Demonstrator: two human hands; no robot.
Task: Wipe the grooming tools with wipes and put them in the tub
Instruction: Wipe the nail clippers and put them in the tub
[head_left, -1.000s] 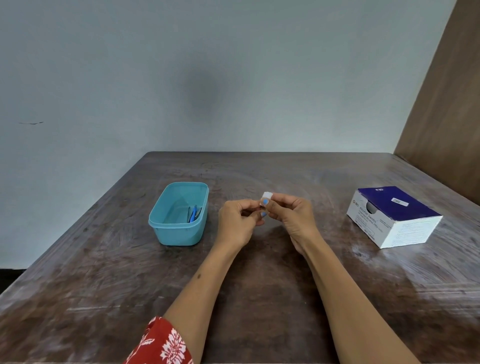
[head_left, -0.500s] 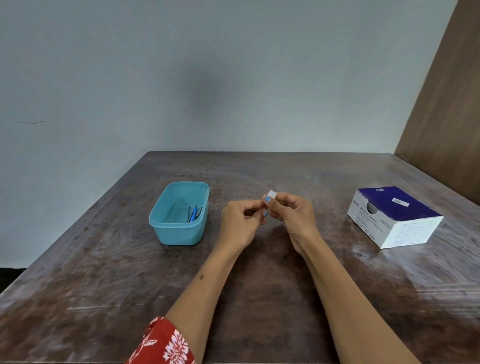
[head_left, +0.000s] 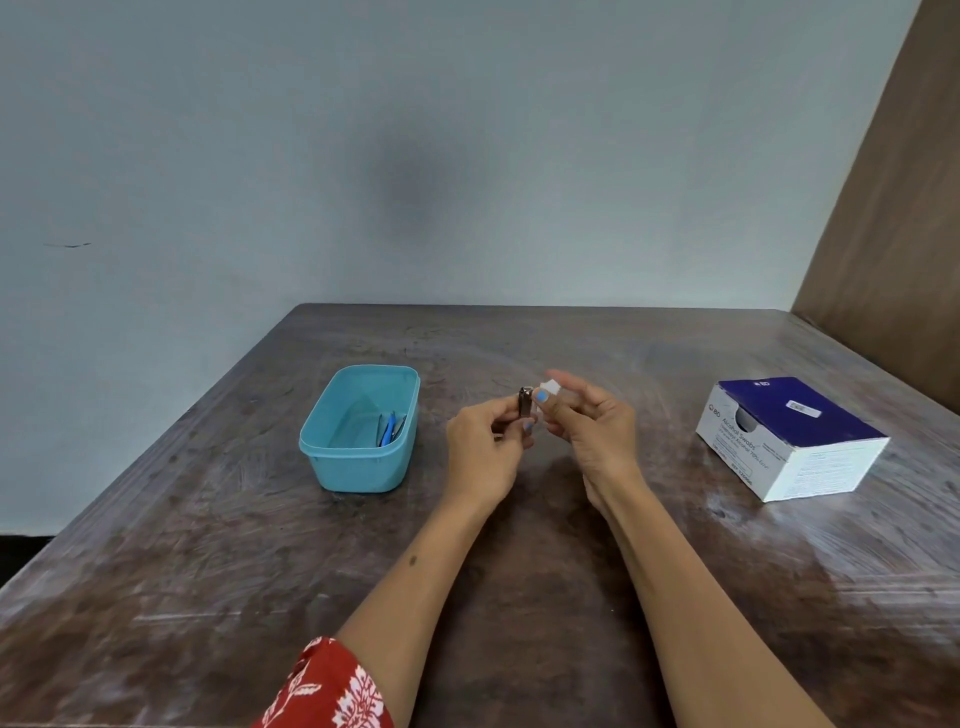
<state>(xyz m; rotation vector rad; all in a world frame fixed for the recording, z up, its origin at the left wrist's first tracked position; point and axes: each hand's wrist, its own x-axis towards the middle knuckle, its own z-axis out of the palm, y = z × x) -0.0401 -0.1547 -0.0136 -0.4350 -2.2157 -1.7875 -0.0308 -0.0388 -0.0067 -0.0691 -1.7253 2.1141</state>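
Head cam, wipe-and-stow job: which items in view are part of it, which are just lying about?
Part of the job:
- small metal grooming tool, held by left hand
- white wipe, pinched by right hand
- teal plastic tub, blue-handled tools inside
- blue-and-white cardboard box of alcohol swabs

Just lying about:
- nothing loose; only the dark wooden table

Right hand (head_left: 587, 426) blurred; its white wipe (head_left: 549, 387) seemingly half hidden.

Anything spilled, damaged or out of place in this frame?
Nothing stands out. The tub sits upright with tools inside, the swab box looks intact, and the hands hold a small metal tool and wipe.
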